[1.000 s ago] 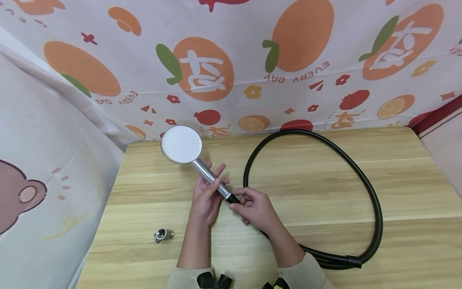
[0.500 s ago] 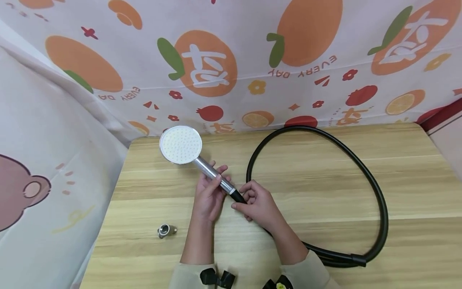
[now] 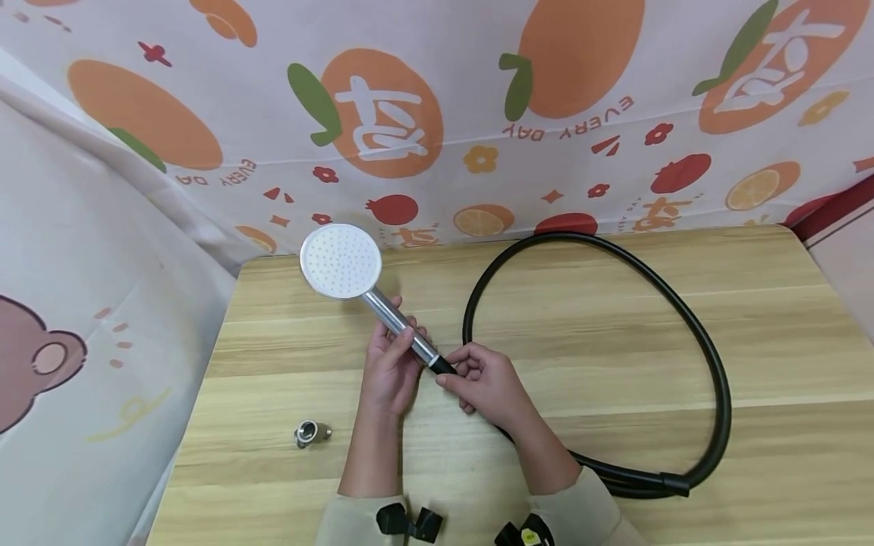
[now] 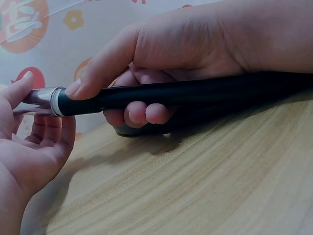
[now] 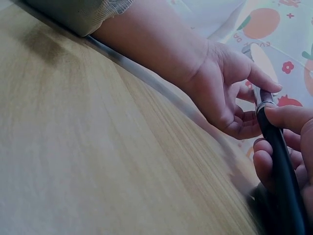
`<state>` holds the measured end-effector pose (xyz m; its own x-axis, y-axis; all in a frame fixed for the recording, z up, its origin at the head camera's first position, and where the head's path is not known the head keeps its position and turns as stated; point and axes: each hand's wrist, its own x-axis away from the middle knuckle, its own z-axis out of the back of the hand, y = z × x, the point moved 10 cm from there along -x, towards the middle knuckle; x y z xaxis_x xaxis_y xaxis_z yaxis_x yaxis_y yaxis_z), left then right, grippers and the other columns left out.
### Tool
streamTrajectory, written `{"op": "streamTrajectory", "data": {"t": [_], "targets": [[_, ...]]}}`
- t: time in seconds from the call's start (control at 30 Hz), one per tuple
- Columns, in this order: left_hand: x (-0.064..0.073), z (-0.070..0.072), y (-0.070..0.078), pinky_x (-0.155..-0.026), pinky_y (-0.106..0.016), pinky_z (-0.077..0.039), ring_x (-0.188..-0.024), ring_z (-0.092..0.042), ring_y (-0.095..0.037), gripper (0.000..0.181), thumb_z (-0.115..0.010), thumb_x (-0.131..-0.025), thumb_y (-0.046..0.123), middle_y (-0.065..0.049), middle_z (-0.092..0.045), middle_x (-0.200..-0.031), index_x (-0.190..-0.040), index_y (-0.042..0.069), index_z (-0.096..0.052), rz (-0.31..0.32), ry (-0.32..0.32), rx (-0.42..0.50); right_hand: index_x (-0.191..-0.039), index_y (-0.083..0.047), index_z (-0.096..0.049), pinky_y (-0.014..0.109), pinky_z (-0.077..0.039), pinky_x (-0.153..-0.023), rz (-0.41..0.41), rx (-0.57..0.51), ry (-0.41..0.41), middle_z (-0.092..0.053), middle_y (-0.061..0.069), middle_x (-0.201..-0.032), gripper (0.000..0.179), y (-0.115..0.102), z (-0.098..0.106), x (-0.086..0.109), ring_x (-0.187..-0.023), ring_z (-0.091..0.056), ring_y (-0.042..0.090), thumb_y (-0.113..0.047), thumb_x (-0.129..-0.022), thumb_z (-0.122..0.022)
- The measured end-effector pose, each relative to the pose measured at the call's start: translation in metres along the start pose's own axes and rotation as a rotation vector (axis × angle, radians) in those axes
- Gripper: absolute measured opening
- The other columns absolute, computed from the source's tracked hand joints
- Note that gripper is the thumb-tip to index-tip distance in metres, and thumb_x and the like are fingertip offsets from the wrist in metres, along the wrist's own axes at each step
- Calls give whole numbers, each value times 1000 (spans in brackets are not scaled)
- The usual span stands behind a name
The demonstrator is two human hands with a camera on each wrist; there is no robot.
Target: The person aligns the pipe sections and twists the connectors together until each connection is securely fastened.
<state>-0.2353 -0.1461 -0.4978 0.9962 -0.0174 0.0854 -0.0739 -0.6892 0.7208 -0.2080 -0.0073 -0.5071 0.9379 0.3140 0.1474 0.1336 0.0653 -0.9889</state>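
Observation:
My left hand (image 3: 389,374) grips the silver handle of a shower head (image 3: 341,261), whose round white spray face is turned up toward the head camera. At the lower end of that handle sits the black end of a shower hose (image 3: 710,364). My right hand (image 3: 490,384) pinches this black end between thumb and fingers, right at the joint. In the left wrist view the hose end (image 4: 142,96) meets a pale ring at the metal handle. Both hands hold the joined pieces above the table.
A small metal fitting (image 3: 312,433) lies on the wooden table (image 3: 259,387), left of my left forearm. The hose loops over the table's right half, with a black band (image 3: 674,484) around it near the front. A fruit-print cloth (image 3: 437,114) hangs along the back edge.
Both hands keep their hold, with slight shifts of the right fingers at the joint. The shower head sits a little higher in view, and the whole head view has shifted slightly.

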Motion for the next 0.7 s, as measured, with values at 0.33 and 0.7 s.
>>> {"op": "streamTrajectory", "data": {"t": [0.33, 0.7], "targets": [[0, -1, 1, -78, -27, -51, -88, -57, -12, 57, -54, -97, -2, 3, -56, -99, -146, 21, -39, -14, -8, 15, -103, -6, -67, 30, -53, -44, 20, 18, -5, -62, 12, -76, 22, -1, 0, -1, -49, -56, 18, -20, -88, -75], [2, -2, -1, -79, -28, -52, -86, -58, -12, 61, -62, -95, 5, 3, -57, -98, -147, 25, -38, -4, -20, 47, -104, -6, -70, 28, -52, -44, 11, 16, -6, -62, 20, -70, 19, -2, 0, 0, -48, -55, 17, -20, -91, -71]]}}
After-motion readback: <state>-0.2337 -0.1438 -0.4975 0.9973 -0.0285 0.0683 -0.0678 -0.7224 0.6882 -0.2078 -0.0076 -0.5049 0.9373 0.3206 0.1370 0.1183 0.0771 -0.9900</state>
